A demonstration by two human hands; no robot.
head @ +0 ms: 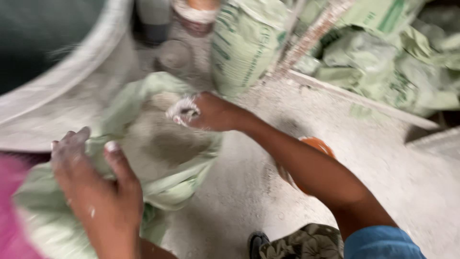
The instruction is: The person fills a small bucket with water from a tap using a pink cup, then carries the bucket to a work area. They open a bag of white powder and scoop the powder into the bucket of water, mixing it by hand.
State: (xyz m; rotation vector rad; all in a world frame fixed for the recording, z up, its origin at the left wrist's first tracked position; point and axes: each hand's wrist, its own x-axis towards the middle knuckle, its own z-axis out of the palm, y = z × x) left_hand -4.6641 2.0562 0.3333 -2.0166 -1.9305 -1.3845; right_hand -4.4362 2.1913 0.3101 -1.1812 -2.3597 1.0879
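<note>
Open pale-green sack [158,158] laid on dusty floor [268,192], mouth gripped at near edge by left hand [96,187]; powder clutched by right hand [206,112] inside mouth, nearer contents.

A pale green woven-plastic sack [158,158], matt and creased, holds dull grey-white powder [158,139]. Powder dusts the hands, left [93,192] and right [208,112]. The floor [383,158] looks rough, chalky concrete; far sacks [244,43] share the same woven, matt weave.
</note>
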